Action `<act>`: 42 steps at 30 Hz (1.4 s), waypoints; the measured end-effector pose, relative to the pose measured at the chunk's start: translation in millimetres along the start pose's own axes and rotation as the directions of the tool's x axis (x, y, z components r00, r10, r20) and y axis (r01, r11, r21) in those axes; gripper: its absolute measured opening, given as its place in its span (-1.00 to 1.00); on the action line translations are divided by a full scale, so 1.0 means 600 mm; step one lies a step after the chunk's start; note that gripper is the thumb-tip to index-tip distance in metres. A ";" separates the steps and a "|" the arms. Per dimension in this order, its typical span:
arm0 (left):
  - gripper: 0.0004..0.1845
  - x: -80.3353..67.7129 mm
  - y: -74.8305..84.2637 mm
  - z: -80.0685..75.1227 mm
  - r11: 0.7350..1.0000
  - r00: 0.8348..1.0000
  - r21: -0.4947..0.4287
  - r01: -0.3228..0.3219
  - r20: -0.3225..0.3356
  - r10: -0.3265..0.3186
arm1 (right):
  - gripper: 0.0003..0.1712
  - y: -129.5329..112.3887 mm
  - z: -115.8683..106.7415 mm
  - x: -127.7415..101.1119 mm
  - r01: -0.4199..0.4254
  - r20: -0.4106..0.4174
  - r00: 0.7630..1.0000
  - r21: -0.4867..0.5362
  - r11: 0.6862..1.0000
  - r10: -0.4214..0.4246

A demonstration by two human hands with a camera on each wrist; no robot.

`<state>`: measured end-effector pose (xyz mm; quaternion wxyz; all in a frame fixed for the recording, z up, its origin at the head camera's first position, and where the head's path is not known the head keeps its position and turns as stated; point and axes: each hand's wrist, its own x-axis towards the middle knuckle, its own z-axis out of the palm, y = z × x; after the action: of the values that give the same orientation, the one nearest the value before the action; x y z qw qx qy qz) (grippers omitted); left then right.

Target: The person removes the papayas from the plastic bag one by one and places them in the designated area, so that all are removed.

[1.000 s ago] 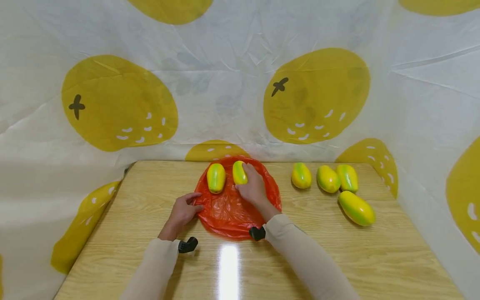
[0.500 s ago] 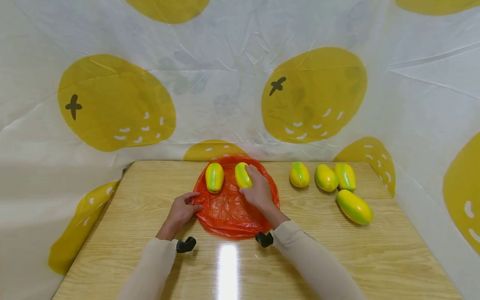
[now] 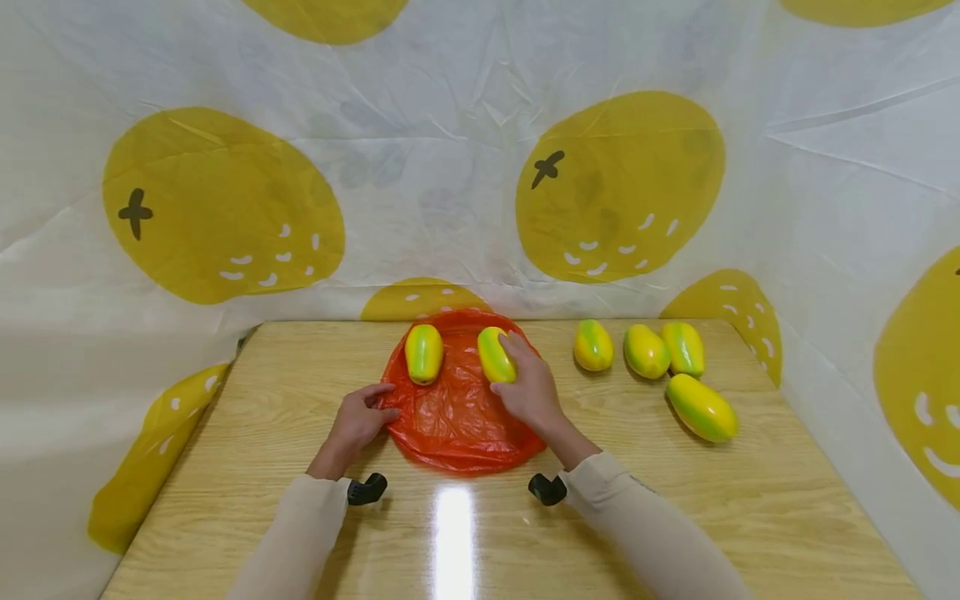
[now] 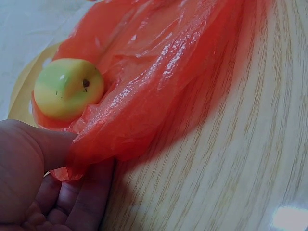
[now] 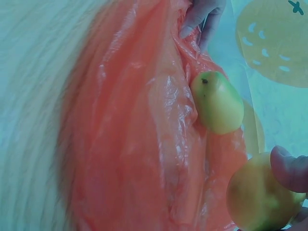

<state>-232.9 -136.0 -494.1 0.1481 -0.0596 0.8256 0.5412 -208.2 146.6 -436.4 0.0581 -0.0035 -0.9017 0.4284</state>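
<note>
A red plastic bag (image 3: 457, 417) lies spread in a round shape on the wooden table. My left hand (image 3: 360, 421) pinches its left edge; in the left wrist view the thumb (image 4: 53, 144) lies over the film, with fingers beneath. Toward the back left of the bag sits a yellow-green papaya (image 3: 424, 354), also visible in the left wrist view. My right hand (image 3: 528, 383) holds a second papaya (image 3: 496, 354) from its right side, over the right part of the bag. In the right wrist view, that papaya (image 5: 260, 192) shows beside the thumb (image 5: 288, 168).
To the right of the bag stand several more papayas: one alone (image 3: 593, 346), two side by side (image 3: 647, 352), and one lying nearer (image 3: 702, 408). A fruit-printed cloth (image 3: 435, 192) hangs behind the table (image 3: 300, 367) and along its sides.
My right hand has moved right and slightly nearer with the papaya, away from the other papaya on the bag. My left hand stays at the bag's edge. The head view has shifted slightly.
</note>
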 end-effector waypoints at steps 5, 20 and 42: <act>-0.43 -0.002 0.001 -0.002 1.000 1.000 0.004 -0.004 0.003 0.004 | -0.08 0.005 -0.011 -0.012 0.007 -0.005 1.000 0.013 1.000 -0.007; -0.43 -0.002 -0.002 -0.002 1.000 1.000 0.004 0.013 0.000 -0.013 | -0.07 0.026 -0.041 -0.040 -0.002 -0.005 1.000 0.047 0.999 0.002; -0.43 -0.002 -0.001 -0.004 1.000 1.000 0.005 0.012 0.006 -0.012 | -0.07 0.052 -0.085 -0.082 -0.021 -0.018 1.000 0.046 0.999 0.022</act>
<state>-231.9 -138.7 -493.3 0.1541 -0.0625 0.8262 0.5383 -155.2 202.8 -433.7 0.0620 -0.0158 -0.8910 0.4494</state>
